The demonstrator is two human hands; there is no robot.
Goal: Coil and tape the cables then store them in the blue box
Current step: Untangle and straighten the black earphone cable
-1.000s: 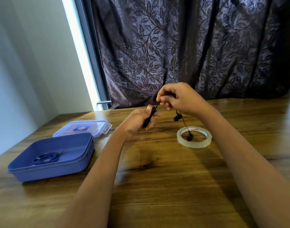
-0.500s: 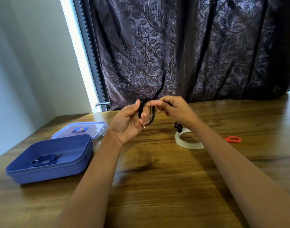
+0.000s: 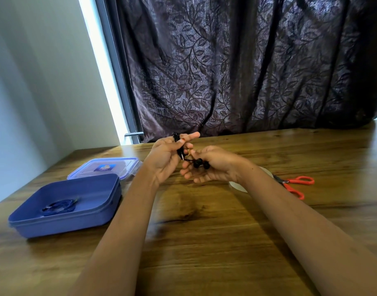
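1. The left hand [image 3: 168, 154] pinched the black cable [image 3: 180, 151] under its thumb; its loops could spring apart if that pinch eased.
2. The right hand [image 3: 213, 167], just beside it, cupped the earbud end in curled fingers; the buds might slip.
3. The tape [image 3: 240, 187] lay under the right wrist, awkward to reach; the box [image 3: 65, 221] sat well left.
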